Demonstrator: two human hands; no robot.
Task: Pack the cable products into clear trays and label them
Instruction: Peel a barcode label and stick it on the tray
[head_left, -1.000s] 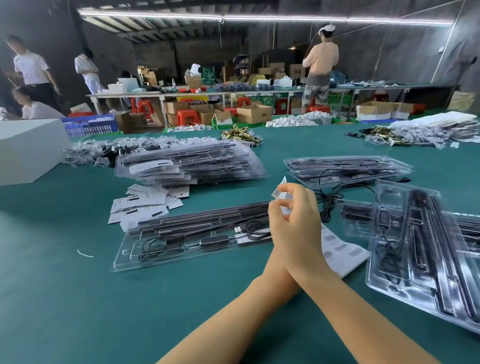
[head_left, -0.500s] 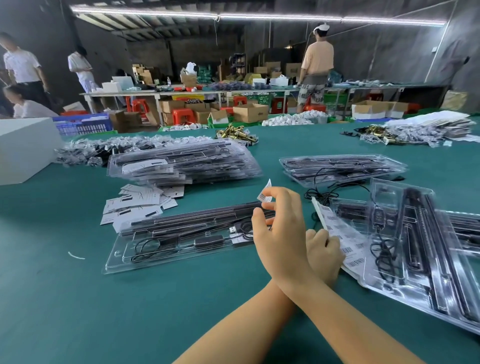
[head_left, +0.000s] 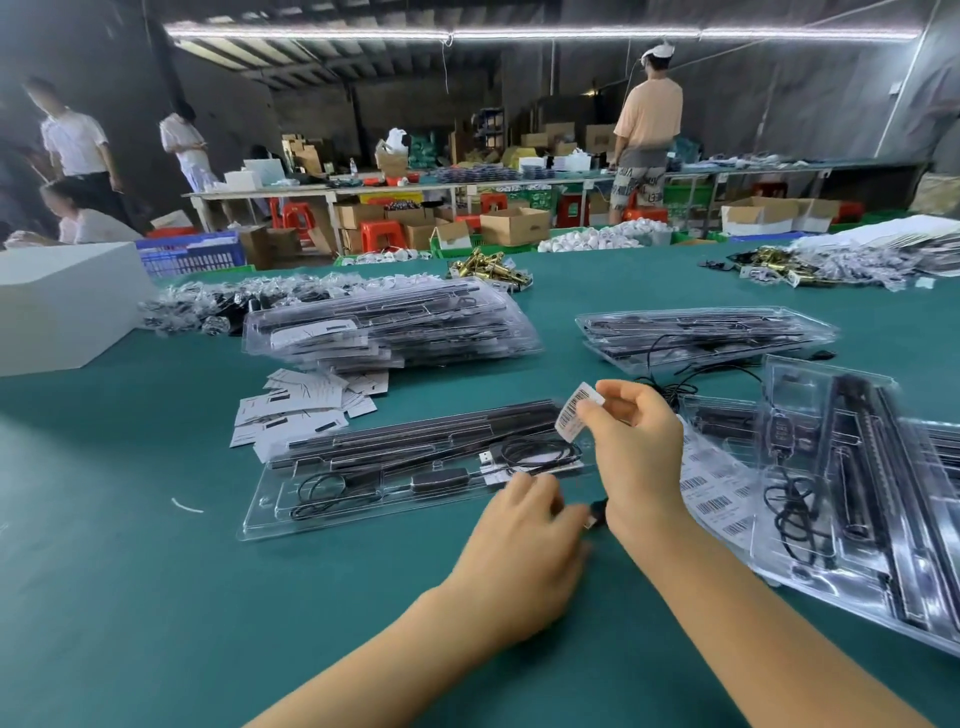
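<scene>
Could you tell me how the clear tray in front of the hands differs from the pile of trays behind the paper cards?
The single tray lies alone, flat on the green table; the pile of trays is several stacked, fanned unevenly. A white card shows in the pile's top tray; I see none in the single tray. The single tray lies nearer the left hand. Both are clear, long, and hold black bars and cables.
</scene>
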